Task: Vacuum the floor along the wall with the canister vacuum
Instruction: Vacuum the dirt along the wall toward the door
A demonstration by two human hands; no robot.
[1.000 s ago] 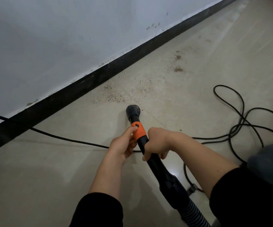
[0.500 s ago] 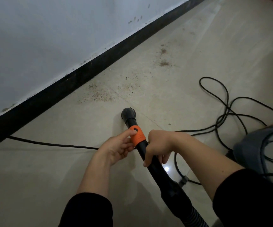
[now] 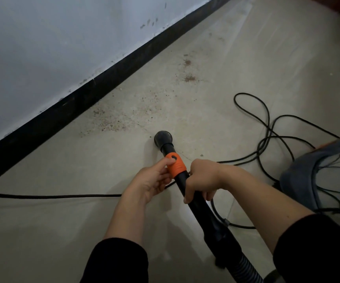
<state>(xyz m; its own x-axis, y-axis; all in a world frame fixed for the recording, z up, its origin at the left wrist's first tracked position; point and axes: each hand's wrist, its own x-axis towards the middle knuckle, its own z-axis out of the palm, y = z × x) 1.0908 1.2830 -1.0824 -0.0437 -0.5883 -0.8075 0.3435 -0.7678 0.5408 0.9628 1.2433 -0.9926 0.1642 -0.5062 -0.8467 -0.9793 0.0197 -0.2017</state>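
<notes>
R hand [image 3: 202,178] gripped the wand [image 3: 200,209], L hand [image 3: 152,180] pinched its orange collar [image 3: 176,165]. The nozzle [image 3: 163,137] sat on the floor [image 3: 246,58], short of the dirt [image 3: 112,121] by the baseboard [image 3: 83,103]. Risk: the cord [image 3: 52,196] crossed beneath the hands & could snag a stroke.

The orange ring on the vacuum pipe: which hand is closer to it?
Left. The left hand pinches the orange ring itself, with its thumb on top. The right hand grips the black pipe just below the ring.
</notes>
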